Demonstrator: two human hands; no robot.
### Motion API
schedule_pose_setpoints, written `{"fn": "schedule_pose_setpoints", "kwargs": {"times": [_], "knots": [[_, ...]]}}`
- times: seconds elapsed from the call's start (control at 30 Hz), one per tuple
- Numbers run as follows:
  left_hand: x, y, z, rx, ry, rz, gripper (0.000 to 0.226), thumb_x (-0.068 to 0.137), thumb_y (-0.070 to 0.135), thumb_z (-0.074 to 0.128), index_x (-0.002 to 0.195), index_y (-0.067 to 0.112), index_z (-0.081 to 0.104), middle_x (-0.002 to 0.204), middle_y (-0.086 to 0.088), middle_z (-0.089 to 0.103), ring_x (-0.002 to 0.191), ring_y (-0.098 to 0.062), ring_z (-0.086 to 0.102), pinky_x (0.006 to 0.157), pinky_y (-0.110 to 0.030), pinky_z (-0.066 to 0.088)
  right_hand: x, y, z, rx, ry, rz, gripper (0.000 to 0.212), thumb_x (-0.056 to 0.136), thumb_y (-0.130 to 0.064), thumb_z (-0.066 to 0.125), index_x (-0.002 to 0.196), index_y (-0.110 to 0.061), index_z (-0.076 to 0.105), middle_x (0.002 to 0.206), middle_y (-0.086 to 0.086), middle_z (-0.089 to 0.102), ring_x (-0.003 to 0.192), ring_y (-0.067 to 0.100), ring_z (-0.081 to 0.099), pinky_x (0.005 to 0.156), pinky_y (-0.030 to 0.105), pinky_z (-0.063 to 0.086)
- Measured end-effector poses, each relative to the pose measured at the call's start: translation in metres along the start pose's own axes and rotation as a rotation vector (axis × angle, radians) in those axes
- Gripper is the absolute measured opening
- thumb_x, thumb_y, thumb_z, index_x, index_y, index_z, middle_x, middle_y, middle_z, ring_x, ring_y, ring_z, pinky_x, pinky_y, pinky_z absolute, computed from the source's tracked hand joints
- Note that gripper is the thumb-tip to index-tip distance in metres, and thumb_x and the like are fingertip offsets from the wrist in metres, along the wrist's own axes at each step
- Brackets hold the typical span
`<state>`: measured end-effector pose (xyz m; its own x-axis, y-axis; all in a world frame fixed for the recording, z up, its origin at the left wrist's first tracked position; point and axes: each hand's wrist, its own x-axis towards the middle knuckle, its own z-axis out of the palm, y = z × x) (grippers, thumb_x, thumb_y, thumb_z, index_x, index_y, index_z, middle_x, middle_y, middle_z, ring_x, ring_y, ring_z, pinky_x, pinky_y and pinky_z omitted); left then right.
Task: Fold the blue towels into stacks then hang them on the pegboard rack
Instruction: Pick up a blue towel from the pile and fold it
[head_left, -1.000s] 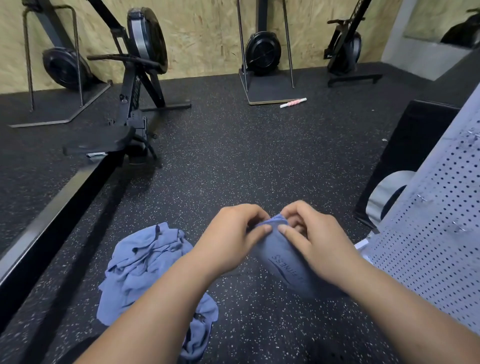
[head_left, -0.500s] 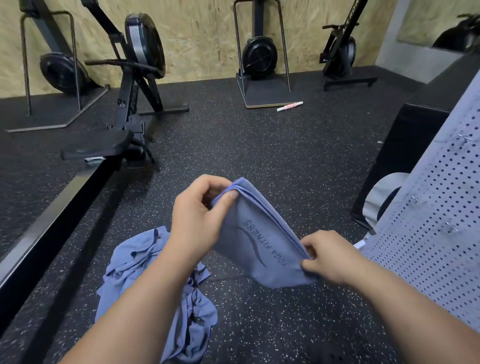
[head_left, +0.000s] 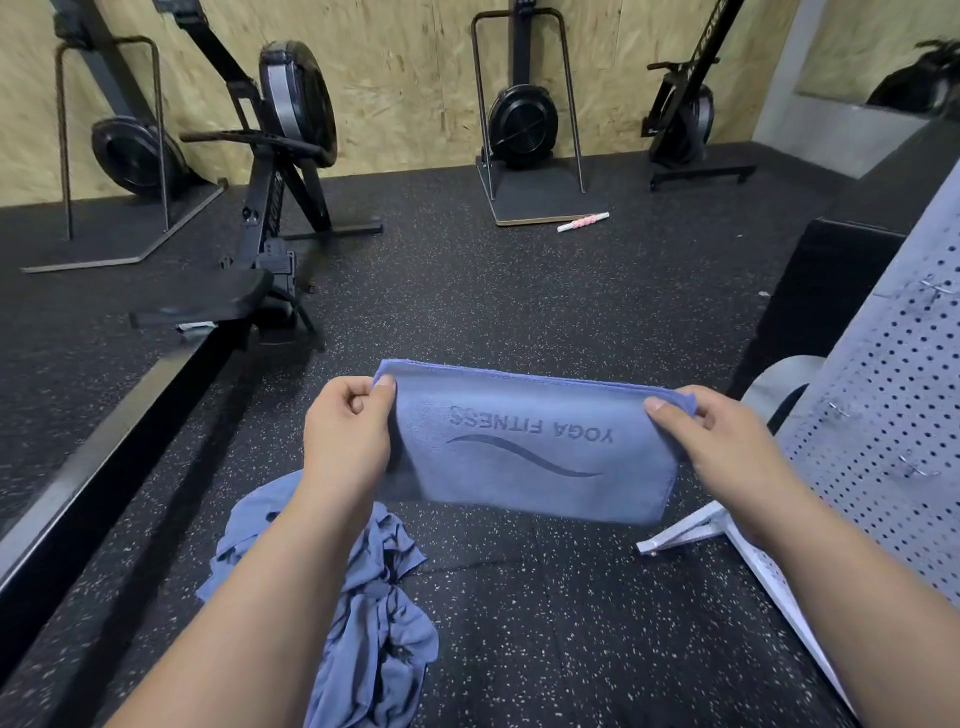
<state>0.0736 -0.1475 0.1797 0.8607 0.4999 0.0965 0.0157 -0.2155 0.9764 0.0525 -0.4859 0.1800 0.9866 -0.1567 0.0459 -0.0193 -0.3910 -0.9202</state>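
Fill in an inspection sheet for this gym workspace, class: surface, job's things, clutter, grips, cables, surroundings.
Surface: black speckled rubber floor.
Job's things: folded blue towel printed YOGA FITNESS, held up flat; crumpled pile of blue towels on the floor; white perforated pegboard rack at right, visible hooks bare.
Clutter: pink-and-white stick lying on the floor.
Grips: left hand pinches the towel's upper left corner; right hand pinches its upper right corner.
Cables: nothing seen.
Surroundings: black rowing machine; chipboard wall.
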Motion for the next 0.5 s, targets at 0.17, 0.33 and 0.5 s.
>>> {"fn": "schedule_pose_setpoints", "kwargs": {"times": [0.17, 0.33, 0.5], "knots": [[0.003, -0.01, 0.003, 0.01, -0.117, -0.141, 0.021, 0.1, 0.033, 0.071, 0.099, 0.012, 0.072, 0.081, -0.001, 0.06, 0.073, -0.018, 0.049, 0.064, -0.032, 0.036, 0.001, 0.008, 0.002, 0.007, 0.043, 0.044, 0.044, 0.093, -0.066, 0.064, 0.1, -0.023, 0.066, 0.096, 0.01, 0.076, 0.094, 0.042, 0.071, 0.083, 0.063, 0.057], [0.002, -0.018, 0.004, 0.133, -0.199, -0.247, 0.037, 0.09, 0.031, 0.084, 0.12, 0.024, 0.065, 0.092, 0.0, 0.067, 0.076, -0.02, 0.06, 0.07, -0.034, 0.048, 0.004, 0.015, 0.0, 0.12, 0.078, 0.204, 0.038, 0.09, -0.036, 0.084, 0.124, -0.028, 0.067, 0.103, -0.007, 0.08, 0.095, 0.014, 0.075, 0.082, 0.039, 0.059], [0.003, -0.019, 0.003, 0.085, -0.21, -0.205, 0.053, 0.093, 0.005, 0.076, 0.139, 0.02, 0.054, 0.102, -0.003, 0.071, 0.082, -0.019, 0.064, 0.081, -0.04, 0.056, 0.007, 0.017, -0.007, 0.198, 0.034, 0.144, 0.064, 0.088, -0.016, 0.086, 0.137, -0.049, 0.062, 0.124, -0.015, 0.074, 0.123, 0.009, 0.066, 0.109, 0.048, 0.052]]}}
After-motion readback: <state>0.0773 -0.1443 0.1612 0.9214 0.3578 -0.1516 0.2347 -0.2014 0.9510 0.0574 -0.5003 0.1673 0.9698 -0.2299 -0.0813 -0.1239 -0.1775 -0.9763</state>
